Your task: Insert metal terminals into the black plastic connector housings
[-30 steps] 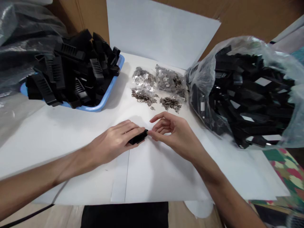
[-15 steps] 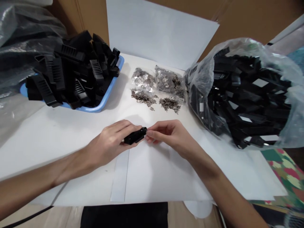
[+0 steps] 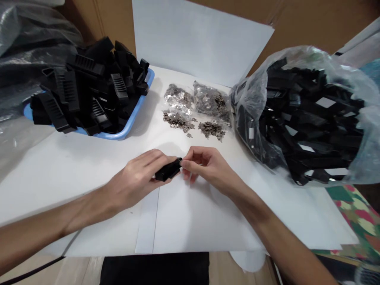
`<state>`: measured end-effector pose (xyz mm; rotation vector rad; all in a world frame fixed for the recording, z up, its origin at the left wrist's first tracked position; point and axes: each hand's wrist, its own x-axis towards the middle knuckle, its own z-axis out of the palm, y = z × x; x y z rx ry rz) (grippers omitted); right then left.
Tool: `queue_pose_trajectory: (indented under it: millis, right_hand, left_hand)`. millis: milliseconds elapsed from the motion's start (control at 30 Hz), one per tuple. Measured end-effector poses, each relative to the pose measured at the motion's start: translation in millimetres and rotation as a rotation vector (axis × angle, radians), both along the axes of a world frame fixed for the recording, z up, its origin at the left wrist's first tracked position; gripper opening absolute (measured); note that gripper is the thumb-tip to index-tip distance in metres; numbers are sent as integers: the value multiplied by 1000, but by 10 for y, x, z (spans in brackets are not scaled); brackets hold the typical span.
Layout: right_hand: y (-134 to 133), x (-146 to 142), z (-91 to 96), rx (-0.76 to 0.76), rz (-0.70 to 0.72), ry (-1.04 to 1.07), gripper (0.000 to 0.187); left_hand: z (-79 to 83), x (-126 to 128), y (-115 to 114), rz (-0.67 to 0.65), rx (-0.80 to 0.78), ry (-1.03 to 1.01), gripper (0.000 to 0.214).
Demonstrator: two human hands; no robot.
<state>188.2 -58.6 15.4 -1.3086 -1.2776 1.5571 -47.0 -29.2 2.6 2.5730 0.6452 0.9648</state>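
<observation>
A black plastic part is gripped in my left hand, held above the white sheet near the middle of the table. The thumb and forefinger of my right hand are pinched together at the part's right end. Whatever lies between those fingertips is too small to make out. Beyond my hands lie two loose heaps of small metal pieces, a left heap and a right heap. Behind them sit two clear bags of similar pieces, a left bag and a right bag.
At the left, a blue tray is piled with ribbed black plastic parts. A clear plastic bag full of black parts stands at the right. White board leans at the back. A black cable hangs at the front left.
My right hand has shifted slightly, its knuckles a little higher and its fingertips against the part's end. The black part is tilted a bit differently in my left hand.
</observation>
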Motion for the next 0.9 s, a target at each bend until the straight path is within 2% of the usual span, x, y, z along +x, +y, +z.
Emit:
queue_pose_trajectory:
  millis: [67, 133, 233, 333, 600, 900]
  right_hand:
    - [11, 81, 7, 29, 93, 34, 29]
    - [26, 125, -14, 101, 116, 56, 36]
    - [52, 117, -84, 224, 91, 63, 22]
    - [70, 85, -139, 287, 74, 52, 17]
    - [50, 69, -85, 264, 62, 13, 20]
    - [34, 56, -19, 236, 52, -10, 26]
  left_hand:
    - [16, 1, -3, 73, -86, -21, 28]
    - [23, -3, -6, 84, -133, -36, 32]
    - [20, -9, -4, 18, -120, -31, 31]
    - [15, -6, 3, -22, -103, -20, 28]
    - [37, -11, 10, -52, -153, -16, 29]
    - [49, -32, 15, -60, -118, -15, 28]
